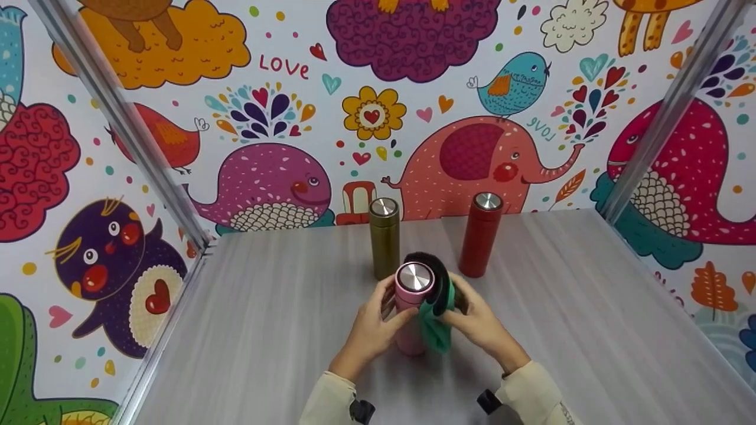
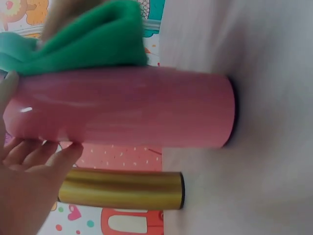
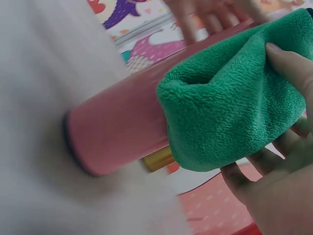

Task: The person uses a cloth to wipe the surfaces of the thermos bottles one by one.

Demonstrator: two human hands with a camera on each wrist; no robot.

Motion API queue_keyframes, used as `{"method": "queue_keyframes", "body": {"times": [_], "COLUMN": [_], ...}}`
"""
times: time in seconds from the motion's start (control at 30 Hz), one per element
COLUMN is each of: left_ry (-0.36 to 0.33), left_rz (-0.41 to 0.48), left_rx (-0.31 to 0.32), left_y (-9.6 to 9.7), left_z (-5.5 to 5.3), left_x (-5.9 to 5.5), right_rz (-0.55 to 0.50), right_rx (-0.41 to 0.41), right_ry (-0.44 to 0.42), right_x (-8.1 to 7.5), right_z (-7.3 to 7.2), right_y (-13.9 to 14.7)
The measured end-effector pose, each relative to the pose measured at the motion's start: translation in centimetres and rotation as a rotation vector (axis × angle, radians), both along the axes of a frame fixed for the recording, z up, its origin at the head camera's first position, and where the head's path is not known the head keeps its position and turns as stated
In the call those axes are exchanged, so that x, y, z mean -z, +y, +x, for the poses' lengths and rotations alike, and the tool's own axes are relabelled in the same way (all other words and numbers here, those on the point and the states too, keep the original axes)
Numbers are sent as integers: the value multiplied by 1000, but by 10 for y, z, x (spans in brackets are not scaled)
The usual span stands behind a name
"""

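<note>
A pink thermos bottle (image 1: 409, 337) with a shiny steel lid top stands upright on the table in the head view. My left hand (image 1: 373, 323) holds it from the left, thumb on the near side and fingers behind, as the left wrist view also shows. On the bottle's right side, my right hand (image 1: 479, 321) grips a folded green cloth (image 3: 220, 107) with a dark strip along its upper part. The cloth lies against the bottle's upper side and hangs down along it. In the right wrist view, the thumb pinches the cloth from above, with fingers beneath.
Behind the pink bottle stand a gold thermos bottle (image 1: 385, 245) at the back left and a red thermos bottle (image 1: 481, 236) at the back right. The grey wood-look table (image 1: 266, 330) meets cartoon-printed walls with metal corner posts (image 1: 147, 147).
</note>
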State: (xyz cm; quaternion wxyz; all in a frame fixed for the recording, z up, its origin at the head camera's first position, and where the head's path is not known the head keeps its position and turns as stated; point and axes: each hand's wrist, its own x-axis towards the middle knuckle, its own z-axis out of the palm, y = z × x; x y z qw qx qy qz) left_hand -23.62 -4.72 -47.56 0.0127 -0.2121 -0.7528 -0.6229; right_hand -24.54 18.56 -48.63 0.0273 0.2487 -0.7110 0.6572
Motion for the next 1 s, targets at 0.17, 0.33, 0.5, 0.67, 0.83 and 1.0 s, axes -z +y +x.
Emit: {"method": "queue_keyframes", "body": {"times": [0.17,0.33,0.5,0.67,0.83,1.0], "left_ry": [52,75,69,37,41,51], "left_rz": [-64,-57,14,-11,-26,-19], "left_rx": [14,36,69,38,-54,-110], "left_y": [-6,-12,-17,-9,2,4], "left_z": [-4,-9,-10,-10,-12,-14], "left_x": [0,0,1,0,4,8], "right_rz": [-25,-23,43,116,192,282], "right_rx": [-13,-36,-87,-140,-147,-105], "right_ry": [130,177,145,63,-73,-249], "right_x": [-23,-32,-22,-3,27,55], "right_z": [-4,-7,-9,-13,-12,-7], "right_y": [-2,-4,-5,-3,-3,-4]}}
